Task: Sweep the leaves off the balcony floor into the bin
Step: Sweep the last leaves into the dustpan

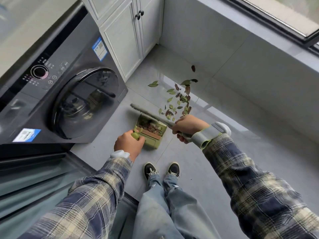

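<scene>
My left hand (129, 144) grips the handle of a green dustpan (151, 133) standing on the grey tiled floor; some leaves lie inside it behind its comb teeth. My right hand (188, 126) grips the handle of a grey broom, whose head (141, 110) lies across the dustpan's far mouth. Several green and brown leaves (179, 99) are scattered on the floor beyond the broom, reaching toward the low wall. One brown leaf (193, 68) lies farther off by itself. No bin is in view.
A dark front-loading washing machine (72, 94) stands to the left, white cabinets (127, 37) behind it. A grey tiled low wall (241, 49) under a window runs along the right. My feet (162, 169) stand just behind the dustpan. A sliding door track lies at lower left.
</scene>
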`<action>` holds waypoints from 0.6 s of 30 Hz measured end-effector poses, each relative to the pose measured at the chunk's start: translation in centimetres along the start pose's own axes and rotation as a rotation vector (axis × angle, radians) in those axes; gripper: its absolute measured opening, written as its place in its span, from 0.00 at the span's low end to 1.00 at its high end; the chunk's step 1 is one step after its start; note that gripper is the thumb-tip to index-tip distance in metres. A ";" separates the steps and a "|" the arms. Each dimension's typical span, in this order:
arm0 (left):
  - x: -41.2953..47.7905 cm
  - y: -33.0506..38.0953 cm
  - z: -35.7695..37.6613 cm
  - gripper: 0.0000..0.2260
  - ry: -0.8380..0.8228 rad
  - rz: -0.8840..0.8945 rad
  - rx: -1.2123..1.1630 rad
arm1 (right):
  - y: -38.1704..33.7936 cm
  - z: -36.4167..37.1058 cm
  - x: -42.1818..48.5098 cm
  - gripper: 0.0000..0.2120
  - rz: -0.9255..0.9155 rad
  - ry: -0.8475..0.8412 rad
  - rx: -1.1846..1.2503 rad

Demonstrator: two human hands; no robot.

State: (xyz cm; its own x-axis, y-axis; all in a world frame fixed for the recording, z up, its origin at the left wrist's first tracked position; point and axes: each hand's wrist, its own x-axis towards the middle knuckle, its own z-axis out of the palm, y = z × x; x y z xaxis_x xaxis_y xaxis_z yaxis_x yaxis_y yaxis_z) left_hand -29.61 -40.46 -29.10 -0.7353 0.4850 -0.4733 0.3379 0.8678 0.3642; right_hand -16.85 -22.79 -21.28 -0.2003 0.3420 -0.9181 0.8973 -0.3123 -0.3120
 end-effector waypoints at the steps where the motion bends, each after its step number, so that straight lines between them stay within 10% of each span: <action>1: -0.1 0.0 0.0 0.08 0.001 -0.002 0.002 | -0.1 -0.1 0.0 0.11 -0.013 0.020 0.014; 18: 0.2 0.1 0.0 0.10 0.011 -0.020 0.007 | 1.6 3.1 3.9 0.02 0.018 0.061 0.094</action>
State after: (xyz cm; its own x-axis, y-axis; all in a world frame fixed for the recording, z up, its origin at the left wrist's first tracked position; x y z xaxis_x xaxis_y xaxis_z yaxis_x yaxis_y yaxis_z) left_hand -29.71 -40.31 -29.16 -0.7481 0.4665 -0.4718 0.3271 0.8780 0.3495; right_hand -17.45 -24.74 -26.07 -0.1574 0.3876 -0.9083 0.8592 -0.3998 -0.3194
